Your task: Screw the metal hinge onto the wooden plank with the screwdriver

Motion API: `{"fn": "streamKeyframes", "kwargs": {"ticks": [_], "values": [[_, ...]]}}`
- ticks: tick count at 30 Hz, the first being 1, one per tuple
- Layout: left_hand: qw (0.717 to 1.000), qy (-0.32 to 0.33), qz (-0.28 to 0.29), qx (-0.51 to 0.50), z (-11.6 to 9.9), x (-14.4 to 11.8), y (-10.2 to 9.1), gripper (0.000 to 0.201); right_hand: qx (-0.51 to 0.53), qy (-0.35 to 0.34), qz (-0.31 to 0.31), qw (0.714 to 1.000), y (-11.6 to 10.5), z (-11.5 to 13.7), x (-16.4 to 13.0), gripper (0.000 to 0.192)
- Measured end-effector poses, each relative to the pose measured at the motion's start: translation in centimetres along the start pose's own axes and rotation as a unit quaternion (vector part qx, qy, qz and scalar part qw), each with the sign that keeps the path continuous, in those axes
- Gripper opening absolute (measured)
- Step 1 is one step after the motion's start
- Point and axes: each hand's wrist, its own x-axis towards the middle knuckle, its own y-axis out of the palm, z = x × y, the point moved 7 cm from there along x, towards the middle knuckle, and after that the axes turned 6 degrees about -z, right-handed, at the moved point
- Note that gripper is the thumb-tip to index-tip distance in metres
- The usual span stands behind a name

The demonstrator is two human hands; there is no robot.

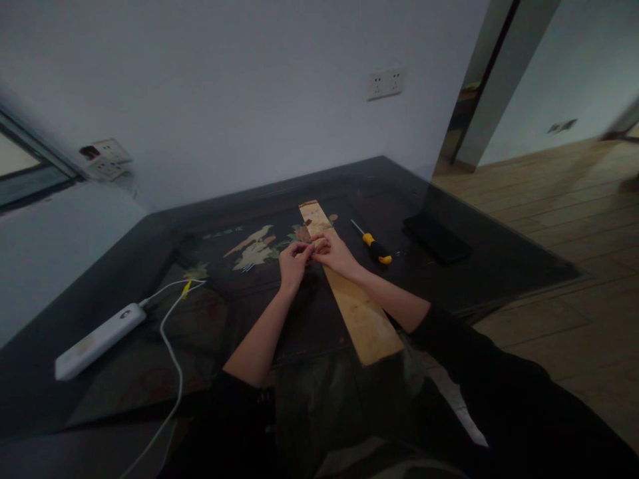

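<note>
A long pale wooden plank (357, 309) lies across the dark glass-topped table (150, 346), its near end over the table's edge toward my lap. My left hand (293, 261) and my right hand (333, 251) meet over the plank's far half, fingertips pinched together on something too small to make out. My right forearm rests on the plank. A screwdriver with a yellow and black handle (373, 245) lies just right of my right hand, apart from it.
A black flat object (436, 238) lies at the table's right side. A white power strip (97, 339) with white cables (172, 346) sits at the left. Wall sockets (385, 82) are behind. Wooden floor (549, 219) extends right.
</note>
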Motion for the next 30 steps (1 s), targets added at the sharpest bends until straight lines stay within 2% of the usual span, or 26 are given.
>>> {"fn": "streamKeyframes", "kwargs": {"ticks": [2,7,12,14,17,21,30], "values": [[1.000,0.009,0.009,0.006,-0.1,0.0,0.0,0.021,0.004,-0.008,-0.007,1.000,-0.2,0.2,0.0,0.038],[0.996,0.077,0.021,0.043,-1.4,0.2,0.1,0.015,0.013,-0.011,-0.016,1.000,-0.7,0.7,0.0,0.036],[0.982,0.147,-0.023,0.120,-2.3,0.5,-0.7,0.012,-0.014,-0.035,-0.027,0.999,-1.0,1.1,0.0,0.032],[0.979,0.142,-0.004,0.144,-2.2,0.5,-0.6,0.016,-0.027,-0.051,-0.022,0.998,-0.9,1.4,-0.1,0.030],[0.980,0.122,0.055,0.149,-1.7,0.4,0.1,0.022,-0.050,-0.068,-0.010,0.996,-0.8,1.9,-0.2,0.029],[0.978,0.108,0.100,0.151,-1.7,0.1,0.7,0.021,-0.077,-0.088,0.012,0.993,-0.5,2.4,-0.3,0.028],[0.963,0.150,0.116,0.192,-2.8,0.1,0.5,0.018,-0.148,-0.130,0.039,0.980,-0.4,3.4,-0.8,0.026]]}}
